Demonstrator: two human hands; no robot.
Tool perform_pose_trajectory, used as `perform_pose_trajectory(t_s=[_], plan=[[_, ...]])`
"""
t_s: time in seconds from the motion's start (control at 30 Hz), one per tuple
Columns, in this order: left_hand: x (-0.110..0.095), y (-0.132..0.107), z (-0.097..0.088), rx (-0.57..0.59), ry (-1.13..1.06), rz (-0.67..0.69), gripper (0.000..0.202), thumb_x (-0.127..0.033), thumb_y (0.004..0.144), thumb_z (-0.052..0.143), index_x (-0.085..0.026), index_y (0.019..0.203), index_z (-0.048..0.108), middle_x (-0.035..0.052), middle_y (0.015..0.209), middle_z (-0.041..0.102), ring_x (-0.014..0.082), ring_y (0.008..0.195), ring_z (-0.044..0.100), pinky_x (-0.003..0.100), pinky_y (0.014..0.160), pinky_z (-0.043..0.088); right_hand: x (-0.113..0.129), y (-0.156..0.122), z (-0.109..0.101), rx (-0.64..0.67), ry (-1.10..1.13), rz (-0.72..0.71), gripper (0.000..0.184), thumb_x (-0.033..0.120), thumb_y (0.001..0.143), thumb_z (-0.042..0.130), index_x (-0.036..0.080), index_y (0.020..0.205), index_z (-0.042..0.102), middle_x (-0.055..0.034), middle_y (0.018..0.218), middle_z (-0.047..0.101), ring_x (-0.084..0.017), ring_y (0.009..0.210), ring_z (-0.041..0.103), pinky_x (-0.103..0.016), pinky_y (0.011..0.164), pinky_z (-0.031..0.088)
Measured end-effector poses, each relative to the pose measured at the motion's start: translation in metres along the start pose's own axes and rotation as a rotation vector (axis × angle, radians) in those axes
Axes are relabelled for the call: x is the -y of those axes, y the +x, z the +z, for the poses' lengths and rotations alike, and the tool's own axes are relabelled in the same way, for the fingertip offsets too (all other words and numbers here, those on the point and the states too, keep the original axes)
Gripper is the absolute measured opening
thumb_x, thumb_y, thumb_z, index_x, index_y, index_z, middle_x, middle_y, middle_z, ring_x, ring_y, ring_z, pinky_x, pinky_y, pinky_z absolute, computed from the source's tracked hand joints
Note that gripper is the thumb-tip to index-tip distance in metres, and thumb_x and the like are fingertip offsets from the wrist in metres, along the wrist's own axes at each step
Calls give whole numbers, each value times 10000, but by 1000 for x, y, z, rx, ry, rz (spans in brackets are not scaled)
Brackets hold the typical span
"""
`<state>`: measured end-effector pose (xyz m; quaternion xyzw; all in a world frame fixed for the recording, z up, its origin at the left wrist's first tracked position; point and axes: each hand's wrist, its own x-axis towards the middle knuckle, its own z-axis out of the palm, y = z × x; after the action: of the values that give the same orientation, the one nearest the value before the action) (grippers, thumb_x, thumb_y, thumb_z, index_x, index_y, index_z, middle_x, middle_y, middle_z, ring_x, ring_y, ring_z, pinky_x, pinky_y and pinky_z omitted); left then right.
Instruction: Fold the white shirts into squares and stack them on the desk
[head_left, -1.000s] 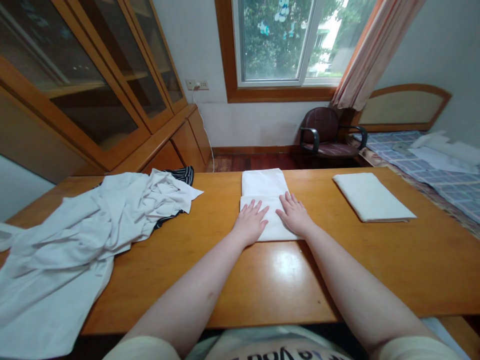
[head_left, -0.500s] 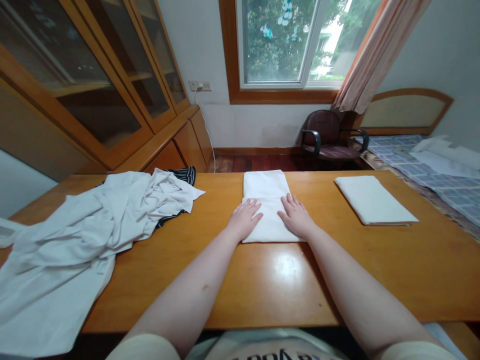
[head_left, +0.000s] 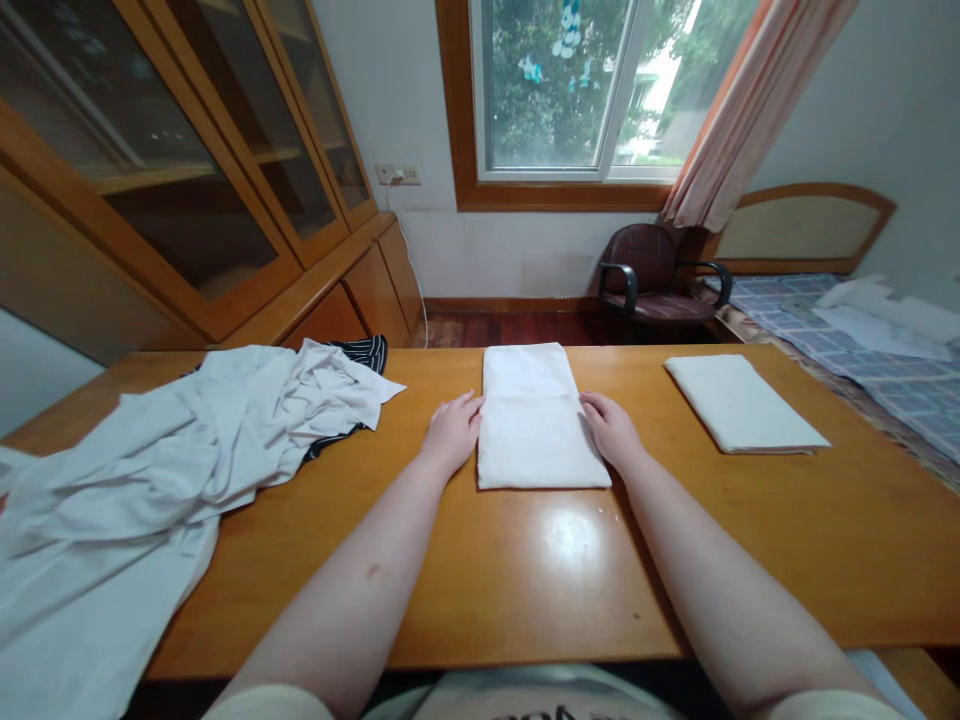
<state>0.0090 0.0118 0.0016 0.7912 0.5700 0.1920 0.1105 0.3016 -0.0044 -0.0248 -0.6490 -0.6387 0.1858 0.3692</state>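
Observation:
A folded white cloth (head_left: pixel 536 425) lies flat on the wooden table in front of me, a crease running across its middle. My left hand (head_left: pixel 454 430) is at its left edge, fingers bent and close together against the side. On the opposite edge, my right hand (head_left: pixel 611 430) has its fingers curled in at the cloth. Both hands grip the sides, though the fingertips are partly hidden. To the right lies a second folded white cloth (head_left: pixel 742 403), apart from my hands.
A loose heap of white garments (head_left: pixel 202 440) covers the table's left side, with a black striped cloth (head_left: pixel 367 352) partly under it. Beyond the wooden table (head_left: pixel 480 580) stand a glass-door cabinet (head_left: pixel 247 140), a brown armchair (head_left: pixel 649 270) and a bed (head_left: pixel 847 320).
Both hands have moved off the top of the folded cloth, outward to its left and right edges. The cloth's whole upper face now shows.

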Motion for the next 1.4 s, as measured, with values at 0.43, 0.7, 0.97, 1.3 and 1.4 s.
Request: perform_pose_trajectory(t_s=[0.43, 0.7, 0.97, 1.3, 1.4], plan=[[26, 3, -7, 103, 44, 264, 413, -251, 815, 516, -299, 1216, 600, 29, 1322, 551, 252, 1268, 429, 488, 1103, 251, 6, 2, 3, 38, -17, -80, 229, 304, 815, 527, 193, 891, 711, -103, 1171, 632, -229, 1086, 573, -403, 995, 399], [21, -1, -4, 184, 64, 280, 726, -362, 738, 648, -313, 1408, 375, 70, 1546, 198, 325, 1397, 199, 565, 1121, 122, 8, 3, 0, 58, 9, -2, 170, 288, 758, 600, 203, 857, 709, -86, 1157, 643, -225, 1064, 583, -391, 975, 406], [9, 0, -13, 119, -41, 460, 435, -213, 832, 488, -283, 1256, 552, 15, 1381, 503, 201, 1343, 350, 496, 1143, 132, 9, 3, -5, 115, 40, -14, 238, 388, 789, 563, 196, 803, 703, -70, 916, 689, -221, 902, 610, -348, 846, 444], [19, 6, 1, 76, -409, 199, 337, -252, 858, 407, -219, 1041, 688, 54, 1166, 661, 211, 1175, 542, 425, 1048, 358, 3, 4, 0, 171, 93, -82, 264, 291, 841, 455, 225, 873, 708, -38, 952, 684, -200, 947, 598, -333, 893, 426], [24, 7, 8, 42, -557, 74, 334, -300, 846, 432, -195, 1029, 691, 69, 1126, 677, 240, 1084, 598, 385, 956, 442, -1, 5, 3, 177, 94, -117, 304, 156, 808, 429, 229, 887, 714, -48, 1073, 662, -185, 1033, 585, -351, 961, 408]])
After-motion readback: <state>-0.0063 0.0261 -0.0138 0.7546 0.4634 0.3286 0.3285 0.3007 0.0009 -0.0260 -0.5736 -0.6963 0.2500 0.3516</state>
